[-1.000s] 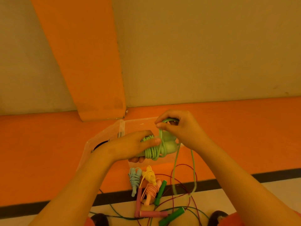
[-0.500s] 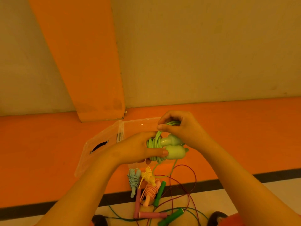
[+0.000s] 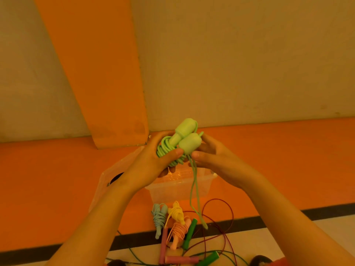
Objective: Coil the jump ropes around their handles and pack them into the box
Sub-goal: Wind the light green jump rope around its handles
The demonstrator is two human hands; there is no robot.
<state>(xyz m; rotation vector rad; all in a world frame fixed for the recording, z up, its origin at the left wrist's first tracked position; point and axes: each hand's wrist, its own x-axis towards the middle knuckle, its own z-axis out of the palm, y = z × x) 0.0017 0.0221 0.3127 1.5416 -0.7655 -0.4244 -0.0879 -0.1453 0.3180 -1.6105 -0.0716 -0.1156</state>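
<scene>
**Head view, read outward from me.** Nearest the lens, above the box (image 3: 172, 191), my left hand (image 3: 153, 162) is closed round the pale green rope (image 3: 165, 148). Its fingers sit behind the coils and its thumb presses across their front. I judge this keeps the turns from springing loose.

The two handles (image 3: 189, 144) lie side by side, rounded heads pointing up and away from the box, giving the cord one thick core to wrap.

My right hand (image 3: 217, 160), just right of them, pinches the tail (image 3: 194, 189) between thumb and forefinger, directly under the heads. I take this as holding tension for the next turn.

The tail hangs as a doubled strand past the box's front wall. I cannot tell whether its end touches the floor (image 3: 57, 189).

The rope looks smooth and rubbery. Its coils are tight, with most of its length wound.

In front of the box, nearest my feet, lie the loose ropes: pink handles (image 3: 180, 259), dark green handles (image 3: 190, 234) and a looping dark red cord (image 3: 231, 212).

Between these and the box lie three coiled bundles, not yet packed:
- blue (image 3: 159, 217)
- yellow (image 3: 175, 210)
- peach (image 3: 179, 230)

The box is clear and open, and my hands hide what it holds. Its lid (image 3: 103, 189) lies at the box's left. Behind the box an orange pillar (image 3: 96, 73) meets the wall (image 3: 230, 64).
</scene>
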